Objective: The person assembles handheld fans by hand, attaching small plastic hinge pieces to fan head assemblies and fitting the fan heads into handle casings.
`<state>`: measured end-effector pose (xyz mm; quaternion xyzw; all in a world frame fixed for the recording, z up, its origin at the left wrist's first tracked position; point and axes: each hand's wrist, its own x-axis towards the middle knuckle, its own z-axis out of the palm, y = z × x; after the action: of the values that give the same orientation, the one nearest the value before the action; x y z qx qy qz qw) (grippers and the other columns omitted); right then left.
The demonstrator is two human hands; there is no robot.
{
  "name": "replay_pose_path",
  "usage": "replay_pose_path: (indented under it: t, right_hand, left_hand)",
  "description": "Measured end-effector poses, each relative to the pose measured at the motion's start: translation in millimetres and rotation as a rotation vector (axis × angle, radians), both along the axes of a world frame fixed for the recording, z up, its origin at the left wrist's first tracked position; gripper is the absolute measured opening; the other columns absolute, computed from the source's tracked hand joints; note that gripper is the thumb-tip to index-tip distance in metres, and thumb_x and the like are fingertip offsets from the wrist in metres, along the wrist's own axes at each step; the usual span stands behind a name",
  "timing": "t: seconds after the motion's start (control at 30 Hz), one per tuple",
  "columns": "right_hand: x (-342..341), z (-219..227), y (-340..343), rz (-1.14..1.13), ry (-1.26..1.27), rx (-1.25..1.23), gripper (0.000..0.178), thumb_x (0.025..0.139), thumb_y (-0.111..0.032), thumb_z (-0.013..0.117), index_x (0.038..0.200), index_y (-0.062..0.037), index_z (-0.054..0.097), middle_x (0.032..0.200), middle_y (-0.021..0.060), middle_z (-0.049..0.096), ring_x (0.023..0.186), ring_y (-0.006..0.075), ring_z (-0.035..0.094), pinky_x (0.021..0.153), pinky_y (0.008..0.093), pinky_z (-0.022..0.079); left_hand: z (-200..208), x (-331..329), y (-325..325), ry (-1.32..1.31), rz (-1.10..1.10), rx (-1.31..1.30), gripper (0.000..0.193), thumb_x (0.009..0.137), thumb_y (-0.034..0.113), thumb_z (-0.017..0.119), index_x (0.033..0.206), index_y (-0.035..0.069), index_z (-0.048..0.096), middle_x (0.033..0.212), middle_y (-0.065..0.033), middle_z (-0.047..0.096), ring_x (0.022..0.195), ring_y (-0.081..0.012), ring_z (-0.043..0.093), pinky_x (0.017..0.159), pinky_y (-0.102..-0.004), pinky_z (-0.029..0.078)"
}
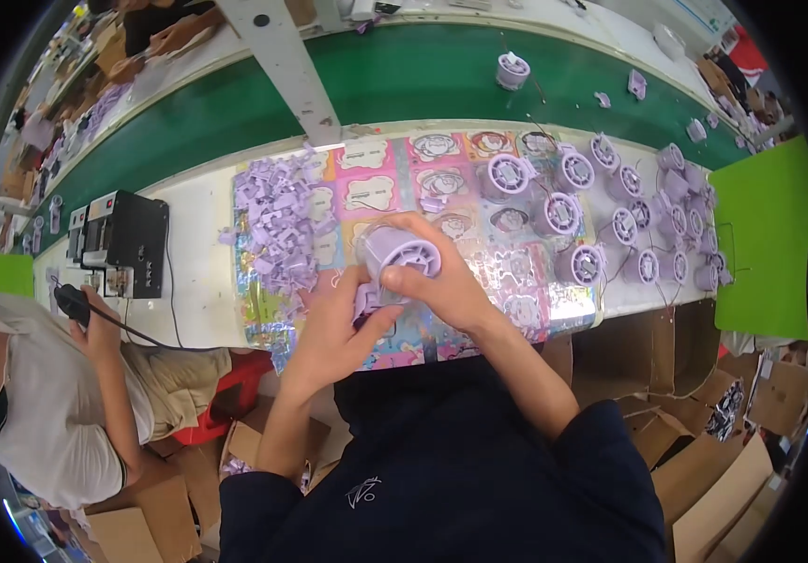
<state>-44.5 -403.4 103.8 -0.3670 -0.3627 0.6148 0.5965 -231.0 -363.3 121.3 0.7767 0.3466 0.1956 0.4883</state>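
A cup-shaped lavender plastic housing [387, 246] with a spoked ring end is held over the table in front of me. My right hand [451, 293] is closed around it, fingers across its far side and thumb pressed on the ring's rim. My left hand [331, 336] pinches a small lavender plastic clip [366, 298] against the housing's lower left side. Whether the clip is seated there, I cannot tell. A heap of similar small lavender clips [277, 220] lies to the left of my hands. Several like housings [561, 214] with thin wires stand on the right.
Colourful printed sheets [357, 235] cover the tabletop. Beyond runs a green conveyor belt [404, 80] carrying a few lavender parts, with a white metal post [282, 61] before it. At left, a co-worker holds a black tool [73, 305] beside a black machine [136, 246]. Cardboard boxes [624, 361] stand below right.
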Motion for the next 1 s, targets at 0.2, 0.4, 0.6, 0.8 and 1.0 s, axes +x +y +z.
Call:
replay_pose_path:
  t: [0.2,0.4,0.6,0.8,1.0]
  right_hand:
    - [11,-18,-23,-0.201,-0.267,0.188,0.060,0.076,-0.018,0.087,0.124,-0.0028,0.055,0.107,0.0044,0.063,0.098,0.0110,0.058,0.085,0.0287,0.049]
    - [17,-14,-32,-0.174,-0.515,0.164,0.070,0.072,-0.022,0.089,0.128,-0.0019,0.053,0.111,0.0044,0.061,0.101,0.0141,0.059,0.089,0.0288,0.048]
    - [66,-28,-76,-0.650,0.007,-0.051,0.067,0.089,-0.046,0.073,0.132,0.0002,0.051,0.115,0.0107,0.065,0.106,0.0235,0.068,0.088,0.0339,0.055]
    - [162,-16,-211,-1.119,0.168,0.044,0.073,0.096,-0.060,0.056,0.140,-0.0030,0.049,0.118,0.0149,0.066,0.106,0.0259,0.068,0.076,0.0368,0.056]
    - [323,-49,-431,-1.942,0.050,0.374,0.037,0.103,-0.044,0.057,0.113,-0.0080,0.060,0.103,0.0062,0.067,0.090,0.0191,0.065,0.083,0.0349,0.055]
  left_hand:
    - [-26,21,-14,-0.147,-0.055,-0.348,0.050,0.089,0.011,0.072,0.132,-0.001,0.049,0.110,-0.0149,0.064,0.100,-0.0232,0.064,0.086,-0.0353,0.050]
    - [-56,29,-20,-0.328,-0.036,-0.397,0.060,0.084,0.008,0.079,0.136,0.002,0.048,0.119,-0.0115,0.062,0.108,-0.0196,0.061,0.094,-0.0350,0.049]
    - [-41,68,-34,-0.286,0.074,-0.545,0.044,0.089,0.012,0.078,0.122,0.005,0.051,0.098,-0.0019,0.059,0.085,-0.0086,0.056,0.073,-0.0245,0.048]
    - [-70,94,-37,-0.308,0.074,-0.857,0.034,0.091,0.008,0.070,0.121,0.007,0.054,0.081,-0.0122,0.064,0.062,-0.0226,0.065,0.057,-0.0368,0.056]
    - [-91,97,-36,-0.257,0.203,-0.841,0.031,0.097,0.020,0.066,0.122,0.010,0.052,0.081,-0.0134,0.063,0.061,-0.0248,0.062,0.052,-0.0398,0.054]
